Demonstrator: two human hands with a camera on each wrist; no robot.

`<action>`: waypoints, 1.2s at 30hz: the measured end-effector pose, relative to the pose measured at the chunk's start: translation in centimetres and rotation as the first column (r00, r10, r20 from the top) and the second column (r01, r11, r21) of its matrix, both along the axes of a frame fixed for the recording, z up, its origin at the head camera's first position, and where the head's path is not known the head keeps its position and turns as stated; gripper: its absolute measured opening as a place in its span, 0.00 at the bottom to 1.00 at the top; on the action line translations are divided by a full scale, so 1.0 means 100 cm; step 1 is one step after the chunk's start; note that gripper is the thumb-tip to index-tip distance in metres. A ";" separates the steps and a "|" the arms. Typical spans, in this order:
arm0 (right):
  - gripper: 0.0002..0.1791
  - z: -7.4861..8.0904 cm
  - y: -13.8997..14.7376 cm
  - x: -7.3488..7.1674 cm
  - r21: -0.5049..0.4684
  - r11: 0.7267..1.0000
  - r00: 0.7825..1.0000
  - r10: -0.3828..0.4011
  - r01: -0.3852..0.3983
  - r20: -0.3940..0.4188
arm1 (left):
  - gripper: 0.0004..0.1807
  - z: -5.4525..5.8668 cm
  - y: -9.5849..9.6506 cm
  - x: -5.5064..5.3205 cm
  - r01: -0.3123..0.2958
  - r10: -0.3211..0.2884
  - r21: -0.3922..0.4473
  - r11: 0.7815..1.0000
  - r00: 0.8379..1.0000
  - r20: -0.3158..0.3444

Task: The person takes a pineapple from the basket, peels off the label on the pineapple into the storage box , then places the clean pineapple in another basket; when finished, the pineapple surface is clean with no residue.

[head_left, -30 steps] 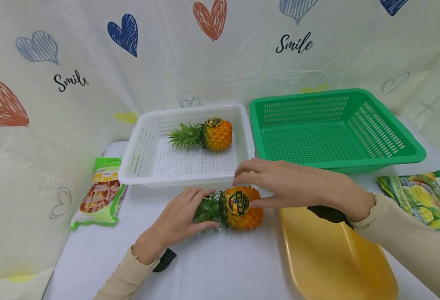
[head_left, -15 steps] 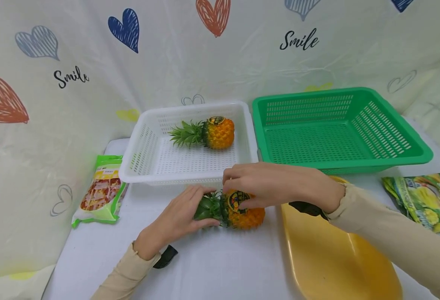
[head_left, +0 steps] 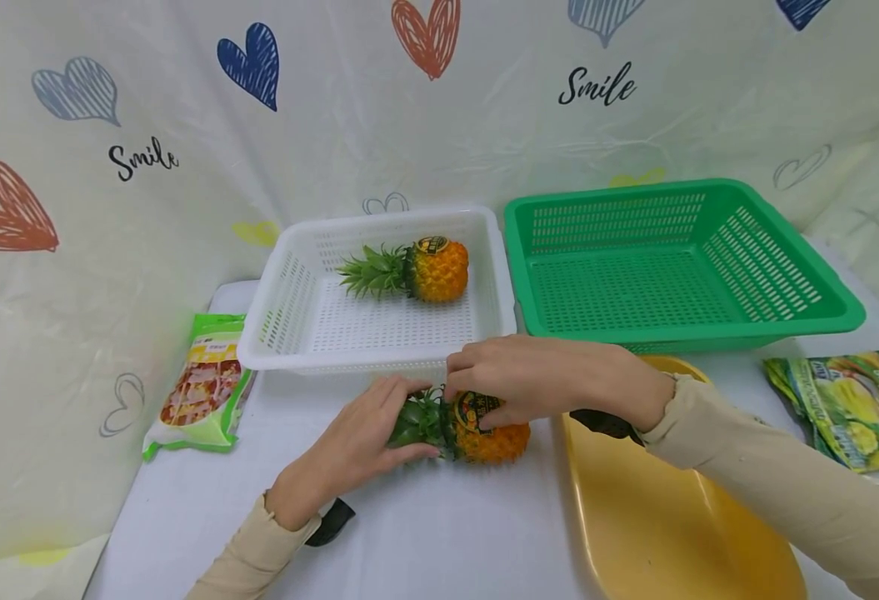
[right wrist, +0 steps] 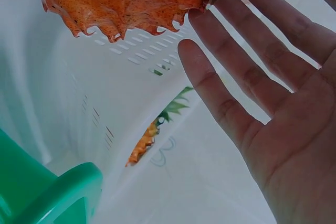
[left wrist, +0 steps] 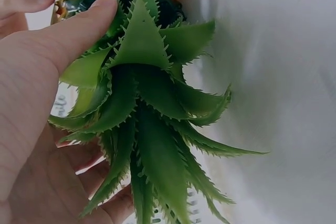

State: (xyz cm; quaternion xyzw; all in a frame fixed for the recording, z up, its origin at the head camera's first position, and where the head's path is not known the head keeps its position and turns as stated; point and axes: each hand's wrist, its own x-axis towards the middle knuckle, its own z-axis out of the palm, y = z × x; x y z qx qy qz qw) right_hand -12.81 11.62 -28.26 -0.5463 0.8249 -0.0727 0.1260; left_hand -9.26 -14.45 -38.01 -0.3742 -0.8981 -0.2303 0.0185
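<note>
My left hand (head_left: 352, 429) grips leafy green crown (head_left: 415, 422) of spiky orange pineapple (head_left: 495, 446), lying crosswise; right hand (head_left: 525, 375), fingers nearly straight, touches fruit.

The place looks like an improvised tabletop nook; whether it belongs to a home, shop or lab cannot be told. A wrinkled sheet (head_left: 484, 125) printed with hearts and "Smile" backs a white-draped table (head_left: 454, 533) with plastic baskets (head_left: 634, 287), a tray (head_left: 656, 517) and food packets (head_left: 199, 387).
</note>
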 end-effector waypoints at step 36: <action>0.07 0.001 0.003 0.019 -0.169 0.982 0.989 0.054 -0.078 -0.141 | 0.43 0.000 0.001 0.006 0.003 -0.004 -0.007 1.000 0.998 -0.059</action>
